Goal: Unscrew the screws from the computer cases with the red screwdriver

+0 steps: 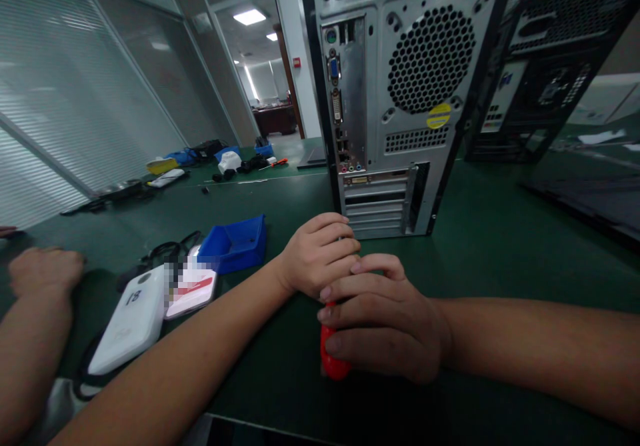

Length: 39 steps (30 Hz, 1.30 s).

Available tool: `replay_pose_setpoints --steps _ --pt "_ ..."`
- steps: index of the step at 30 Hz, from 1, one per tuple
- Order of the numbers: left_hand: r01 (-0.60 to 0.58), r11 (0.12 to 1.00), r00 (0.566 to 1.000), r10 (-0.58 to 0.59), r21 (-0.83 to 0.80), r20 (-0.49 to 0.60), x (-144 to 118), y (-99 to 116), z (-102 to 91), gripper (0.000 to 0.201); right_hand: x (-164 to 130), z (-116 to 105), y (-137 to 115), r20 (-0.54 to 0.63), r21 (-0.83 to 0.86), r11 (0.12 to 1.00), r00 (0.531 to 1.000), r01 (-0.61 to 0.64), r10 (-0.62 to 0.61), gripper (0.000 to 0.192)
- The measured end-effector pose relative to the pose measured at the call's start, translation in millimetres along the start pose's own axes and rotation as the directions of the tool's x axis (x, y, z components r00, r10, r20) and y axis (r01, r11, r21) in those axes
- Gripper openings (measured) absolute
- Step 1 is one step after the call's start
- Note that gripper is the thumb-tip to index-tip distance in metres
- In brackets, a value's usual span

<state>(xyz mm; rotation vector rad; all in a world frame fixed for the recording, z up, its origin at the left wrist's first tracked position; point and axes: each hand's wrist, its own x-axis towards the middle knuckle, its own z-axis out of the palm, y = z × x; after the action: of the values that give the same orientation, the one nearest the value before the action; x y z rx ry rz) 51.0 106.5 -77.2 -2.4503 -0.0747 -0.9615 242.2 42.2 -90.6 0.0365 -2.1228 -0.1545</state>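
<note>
Because the right hand (387,326) wraps a red handle (333,364), lower centre, its far end is hidden | left hand (320,256) curled beside the right fingertips, presumably steadying; contents cannot be told | computer tower (377,116) upright, upper centre, rear facing hands, presumably for access.

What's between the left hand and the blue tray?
Head view: nothing but a bare strip of green tabletop between the left hand and the blue tray.

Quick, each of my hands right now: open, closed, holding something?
Left hand: curled closed; whether it holds anything can't be told.
Right hand: closed, holding the red handle.
</note>
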Motion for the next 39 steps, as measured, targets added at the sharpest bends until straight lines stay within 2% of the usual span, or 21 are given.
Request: replay_pose_setpoints --steps 5,10,14,17,19,21,25,28,35,39 --pt "0.004 1.0 1.0 -0.004 -0.007 0.005 -0.8 -3.9 -0.9 0.019 1.8 4.5 -1.1 0.061 -0.001 1.0 0.998 -0.026 0.026 0.029" --pt "-0.014 1.0 0.999 0.013 -0.021 -0.034 -1.1 -3.5 1.4 0.015 -0.7 8.8 0.6 0.145 -0.006 1.0 0.989 0.022 -0.021 0.038" --pt "0.037 0.997 0.999 -0.039 -0.071 -0.027 -0.5 -1.3 4.1 0.021 -2.0 7.1 2.9 0.077 -0.035 0.999 0.997 0.008 -0.005 0.034" --pt "0.014 0.996 0.999 -0.017 -0.089 -0.043 -0.6 0.8 6.2 0.037 -2.6 4.7 4.1 0.002 -0.011 1.0 1.0 0.011 -0.011 0.024" --pt "-0.003 0.997 0.999 -0.001 -0.077 -0.049 -1.2 2.1 6.9 0.039 -3.0 3.4 4.5 -0.013 0.02 1.0 1.0 0.007 -0.007 0.016" --pt "-0.009 0.997 0.999 0.005 -0.071 -0.048 -2.3 2.6 6.9 0.034 -3.3 3.2 4.3 -0.003 0.028 1.0 1.0 0.002 -0.002 0.015" --pt "0.0 0.998 0.999 -0.002 -0.06 -0.032 -4.6 0.3 5.2 0.021 -2.1 5.8 2.0 0.047 -0.004 1.0 0.999 -0.028 0.028 0.025" --pt "0.005 0.998 1.0 -0.006 -0.065 -0.011 -4.5 -2.6 2.7 0.02 -0.6 7.5 -0.4 0.069 -0.019 0.999 0.997 -0.036 0.037 0.031" --pt "-0.011 1.0 0.999 0.01 -0.022 -0.042 -0.5 -0.1 0.9 0.017 -2.6 7.8 -1.4 0.166 -0.078 0.996 0.985 0.049 -0.035 0.038" --pt "0.002 1.0 0.999 -0.002 0.0 -0.054 1.7 4.5 2.0 0.019 -1.3 7.7 0.5 0.101 -0.066 0.995 0.993 0.074 -0.067 0.029"
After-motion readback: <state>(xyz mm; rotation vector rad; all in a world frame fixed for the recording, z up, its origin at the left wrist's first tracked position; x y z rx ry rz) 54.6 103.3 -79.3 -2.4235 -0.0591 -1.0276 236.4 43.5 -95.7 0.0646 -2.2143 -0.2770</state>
